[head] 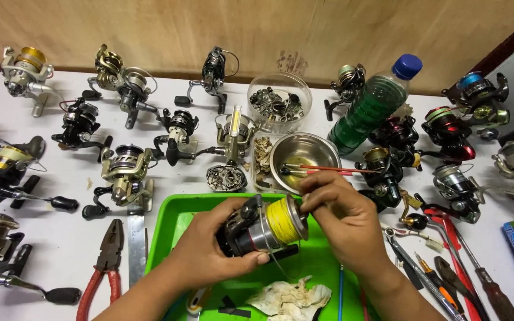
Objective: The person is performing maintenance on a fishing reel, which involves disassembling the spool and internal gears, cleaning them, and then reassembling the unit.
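A white table (72,249) stretched across the view, crowded with fishing reels in black, gold, silver, red and blue. At its near edge lay a bright green tray (176,223), and above this tray both hands worked on one spinning reel (263,229).

That reel lay on its side, spool end pointing right. Its body was black with a thin red ring, followed by a grey metal skirt, and the silver spool was wound full with yellow line. A loose strand of line trailed down from the spool toward the tray.

The left hand (206,249) was wrapped around the black body from below, thumb pressed along the underside near the skirt. The right hand (343,220) sat at the spool's front face, fingertips bunched together in a pinch against its rim; exactly what they pinched was hidden.

Just behind stood a steel bowl (304,153) with red-handled tools resting across it, a clear tub of small parts (279,101) and a green bottle with a blue cap (376,101). Red-handled pliers (105,267) lay left of the tray, and a crumpled rag (290,297) lay in it.
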